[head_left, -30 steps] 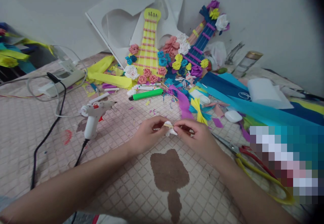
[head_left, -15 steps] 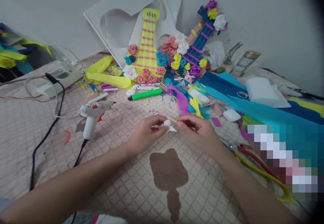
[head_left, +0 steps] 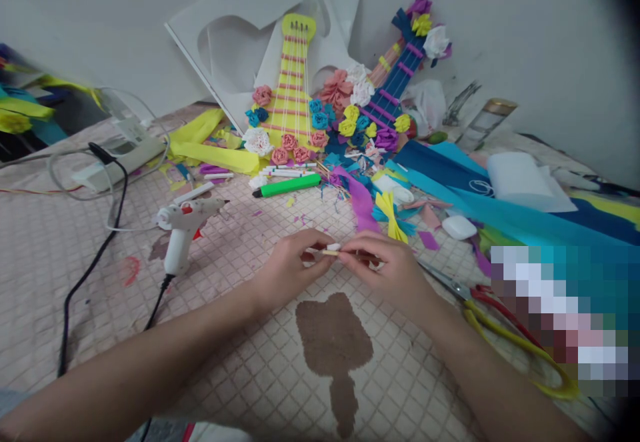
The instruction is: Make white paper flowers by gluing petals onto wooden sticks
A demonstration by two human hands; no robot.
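Observation:
Above the middle of the table my two hands meet, fingertips almost touching. My left hand pinches a small piece of white paper, mostly covered by the fingers. Between thumb and forefinger, my right hand grips a thin wooden stick, which lies level against the paper. Just right of the right wrist are scissors with red and yellow handles. Left of my hands a white glue gun rests on the table, its nozzle pointing right.
Behind stand a yellow paper guitar and a blue guitar with paper flowers. A green marker, crepe paper strips and scraps lie in front. A power strip with a black cable is at left. The tablecloth has a brown patch.
The stick and white paper have turned between my fingers. My right hand has shifted slightly left and down, and less of the paper shows.

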